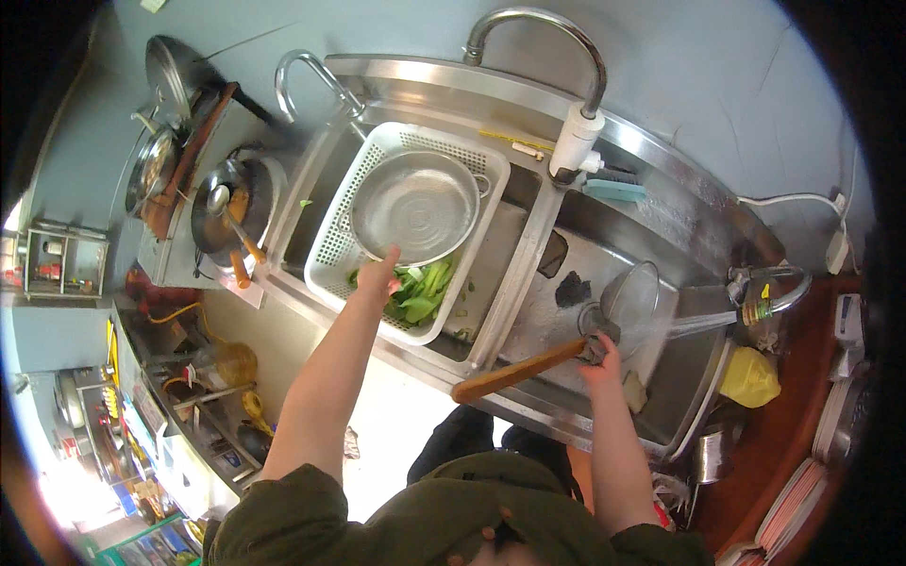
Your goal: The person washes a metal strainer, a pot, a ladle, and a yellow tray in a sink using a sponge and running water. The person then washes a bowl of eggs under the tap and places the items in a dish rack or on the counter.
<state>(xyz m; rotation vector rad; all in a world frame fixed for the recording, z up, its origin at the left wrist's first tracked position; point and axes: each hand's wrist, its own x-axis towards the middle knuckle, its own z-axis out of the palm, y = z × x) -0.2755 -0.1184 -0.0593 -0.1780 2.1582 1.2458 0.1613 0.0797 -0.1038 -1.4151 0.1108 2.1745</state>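
Note:
My left hand (379, 276) grips the near rim of a shallow round metal pan (417, 205) with small loop handles. The pan sits in a white perforated plastic basket (333, 247), above leafy greens (421, 301). Over the right sink basin, my right hand (601, 361) closes on a grey scrubbing pad (600, 341), partly hidden by the fingers. Touching or close to that pad is the end of a wooden handle (524, 371), which crosses the sink's front edge. A round, clear-looking vessel or strainer (632, 301) lies beyond; whether it joins the handle I cannot tell.
Water sprays leftward from a tap (771, 304) at the right. A black scouring pad (572, 290) lies in the basin. Behind stand a tall curved faucet (548, 18) and a blue brush (614, 189). A wok (233, 205) with a ladle sits left; a yellow bag (750, 376) sits right.

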